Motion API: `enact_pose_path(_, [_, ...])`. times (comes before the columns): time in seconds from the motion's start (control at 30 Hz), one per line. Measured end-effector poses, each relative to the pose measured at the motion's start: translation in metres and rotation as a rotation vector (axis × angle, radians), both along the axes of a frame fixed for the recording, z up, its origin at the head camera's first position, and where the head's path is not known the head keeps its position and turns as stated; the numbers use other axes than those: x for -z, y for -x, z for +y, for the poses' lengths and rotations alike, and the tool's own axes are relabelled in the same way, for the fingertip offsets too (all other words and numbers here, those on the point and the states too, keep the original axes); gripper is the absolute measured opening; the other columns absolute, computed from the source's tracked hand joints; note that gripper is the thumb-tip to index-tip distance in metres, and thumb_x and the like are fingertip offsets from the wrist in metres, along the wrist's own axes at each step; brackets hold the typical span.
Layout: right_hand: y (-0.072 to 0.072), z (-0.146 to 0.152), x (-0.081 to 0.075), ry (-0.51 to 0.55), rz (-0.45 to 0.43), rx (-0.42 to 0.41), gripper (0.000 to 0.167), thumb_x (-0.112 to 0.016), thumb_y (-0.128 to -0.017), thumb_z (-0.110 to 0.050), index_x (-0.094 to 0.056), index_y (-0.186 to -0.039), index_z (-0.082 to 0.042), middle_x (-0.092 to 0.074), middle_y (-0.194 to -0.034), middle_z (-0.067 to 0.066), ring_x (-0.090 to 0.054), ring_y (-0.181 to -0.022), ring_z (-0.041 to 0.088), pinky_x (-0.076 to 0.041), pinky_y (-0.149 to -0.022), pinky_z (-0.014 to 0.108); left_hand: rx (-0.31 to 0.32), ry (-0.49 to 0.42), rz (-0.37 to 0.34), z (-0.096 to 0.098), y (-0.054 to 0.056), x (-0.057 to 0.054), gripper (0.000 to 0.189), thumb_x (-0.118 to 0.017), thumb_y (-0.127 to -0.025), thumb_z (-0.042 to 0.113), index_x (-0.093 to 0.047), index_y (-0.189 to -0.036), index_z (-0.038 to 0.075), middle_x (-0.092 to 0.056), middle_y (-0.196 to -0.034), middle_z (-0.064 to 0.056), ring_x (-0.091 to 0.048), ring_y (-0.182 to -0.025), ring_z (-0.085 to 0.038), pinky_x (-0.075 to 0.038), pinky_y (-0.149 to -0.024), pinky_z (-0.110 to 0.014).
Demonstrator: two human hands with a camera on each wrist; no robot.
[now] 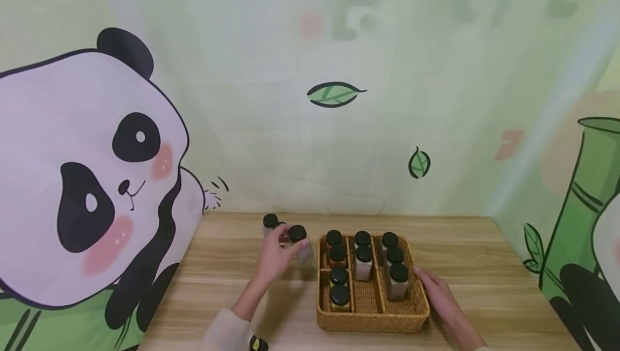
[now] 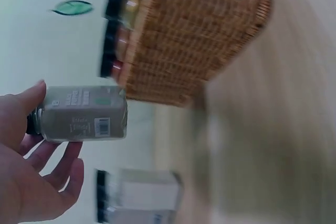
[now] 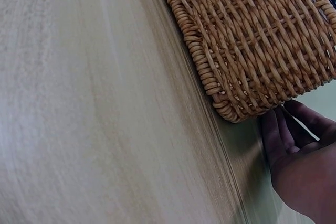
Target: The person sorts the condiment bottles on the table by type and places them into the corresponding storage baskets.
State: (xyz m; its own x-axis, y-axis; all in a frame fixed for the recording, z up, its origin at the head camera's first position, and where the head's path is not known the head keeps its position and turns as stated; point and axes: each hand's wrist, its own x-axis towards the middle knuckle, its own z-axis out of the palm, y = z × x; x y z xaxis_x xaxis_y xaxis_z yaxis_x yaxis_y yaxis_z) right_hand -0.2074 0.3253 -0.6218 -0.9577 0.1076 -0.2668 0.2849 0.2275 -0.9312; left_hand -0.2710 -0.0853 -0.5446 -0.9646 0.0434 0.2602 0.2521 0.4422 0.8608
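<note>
My left hand (image 1: 273,257) pinches a clear spice jar (image 2: 86,113) near its black lid, thumb on one side and fingers on the other. Its label appears to read black pepper, and the contents look grey-brown. The jar is held just left of a woven wicker basket (image 1: 373,323). At the basket's right side, my right hand (image 1: 438,289) touches the wall with extended fingers (image 3: 273,135). Inside the divided basket stand several black-lidded jars: red and yellow ones in the left compartments, a pale pair in the middle (image 1: 363,265), and three at right (image 1: 398,283).
Behind my left hand stands another black-lidded jar (image 1: 269,224), with a further lid partly hidden by the fingers. A black round object with a yellow mark (image 1: 258,343) shows by the left sleeve. The wooden table (image 1: 465,238) meets a panda-printed backdrop (image 1: 271,125).
</note>
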Motion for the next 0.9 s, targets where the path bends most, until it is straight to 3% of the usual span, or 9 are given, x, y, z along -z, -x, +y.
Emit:
enact_pose_path(0.2, [0.001, -0.002, -0.002, 0.008, -0.005, -0.012, 0.089, -0.047, -0.108, -0.062, -0.037, -0.157, 0.012, -0.037, -0.162, 0.033, -0.034, -0.151, 0.047, -0.027, -0.124, 0.059, 0.039, 0.016, -0.046, 0.013, -0.01, -0.037, 0.053, -0.085, -0.088, 0.051, -0.072, -0.129, 0.02, -0.071, -0.117, -0.001, -0.069, -0.105, -0.022, -0.059, -0.086, -0.041])
enact_pose_path(0.33, [0.001, -0.004, -0.002, 0.016, -0.002, -0.006, 0.089, -0.048, -0.108, -0.062, -0.037, -0.157, 0.012, -0.038, -0.162, 0.032, -0.035, -0.151, 0.047, -0.028, -0.124, 0.058, 0.132, -0.007, -0.05, 0.027, -0.017, -0.059, 0.055, -0.082, -0.09, 0.053, -0.071, -0.132, 0.019, -0.071, -0.119, -0.001, -0.07, -0.102, -0.021, -0.06, -0.081, -0.04])
enact_pose_path(0.47, [0.001, -0.005, -0.003, 0.016, -0.001, -0.003, 0.087, -0.047, -0.109, -0.061, -0.037, -0.157, 0.012, -0.04, -0.161, 0.032, -0.038, -0.149, 0.046, -0.029, -0.123, 0.058, 0.226, -0.021, -0.057, 0.044, -0.023, -0.072, 0.053, -0.08, -0.093, 0.051, -0.07, -0.134, 0.018, -0.072, -0.118, 0.0, -0.07, -0.101, -0.019, -0.06, -0.079, -0.038])
enact_pose_path(0.57, [0.0, -0.005, -0.003, 0.002, -0.001, -0.002, 0.087, -0.046, -0.109, -0.061, -0.038, -0.157, 0.012, -0.041, -0.16, 0.032, -0.039, -0.149, 0.046, -0.029, -0.123, 0.058, 0.289, -0.03, -0.088, 0.059, -0.027, -0.074, 0.054, -0.079, -0.095, 0.051, -0.069, -0.136, 0.017, -0.072, -0.115, 0.0, -0.069, -0.1, -0.018, -0.06, -0.078, -0.036])
enact_pose_path(0.73, [0.0, -0.002, -0.001, -0.007, -0.005, 0.003, 0.088, -0.046, -0.109, -0.063, -0.039, -0.156, 0.011, -0.043, -0.159, 0.031, -0.041, -0.147, 0.045, -0.032, -0.122, 0.057, 0.363, -0.02, -0.125, 0.088, -0.035, -0.067, 0.062, -0.078, -0.095, 0.052, -0.066, -0.142, 0.013, -0.072, -0.111, 0.002, -0.068, -0.096, -0.011, -0.058, -0.078, -0.032])
enact_pose_path(0.9, [0.002, 0.0, -0.001, -0.005, -0.011, -0.006, 0.088, -0.044, -0.109, -0.062, -0.038, -0.157, 0.011, -0.041, -0.16, 0.032, -0.039, -0.149, 0.046, -0.03, -0.123, 0.058, 0.422, -0.013, -0.123, 0.116, -0.046, -0.061, 0.055, -0.079, -0.094, 0.05, -0.069, -0.138, 0.019, -0.071, -0.11, 0.009, -0.068, -0.097, -0.01, -0.056, -0.077, -0.029])
